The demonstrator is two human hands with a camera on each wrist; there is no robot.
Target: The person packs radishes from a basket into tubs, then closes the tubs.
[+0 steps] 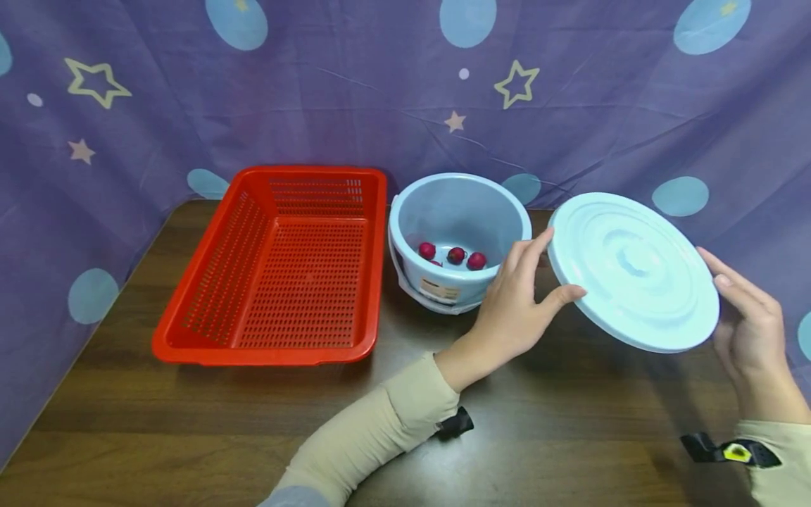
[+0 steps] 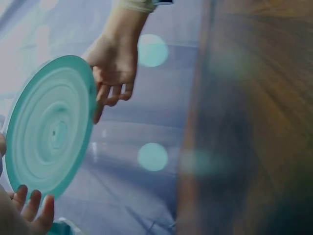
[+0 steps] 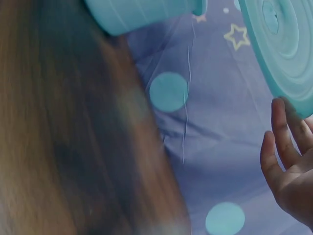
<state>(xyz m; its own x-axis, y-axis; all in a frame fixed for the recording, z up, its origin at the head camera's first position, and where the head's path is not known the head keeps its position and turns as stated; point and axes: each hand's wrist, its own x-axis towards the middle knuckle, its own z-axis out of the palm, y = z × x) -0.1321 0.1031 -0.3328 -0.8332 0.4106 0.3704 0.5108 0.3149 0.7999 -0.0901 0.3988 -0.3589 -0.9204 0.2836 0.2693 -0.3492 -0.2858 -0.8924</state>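
Observation:
A round light-blue bucket lid [image 1: 633, 271] is held up at a tilt above the table, to the right of the bucket. My left hand [image 1: 516, 303] grips its left edge between thumb and fingers. On the opposite edge, my right hand [image 1: 750, 320] holds the rim with thumb and fingers. In the left wrist view the lid [image 2: 51, 127] shows its ringed face between both hands. The light-blue bucket [image 1: 459, 204] stands uncovered beside my left hand, with several small round dark-red fruits [image 1: 476, 261] at its bottom; their exact kind is unclear.
A red plastic basket [image 1: 374, 282] with perforated sides and floor sits left of the bucket. Both rest on a dark wooden table [image 1: 253, 422]. Behind it hangs a purple curtain [image 1: 355, 84] with stars and blue dots. The bucket's handle [image 1: 412, 289] hangs down its front.

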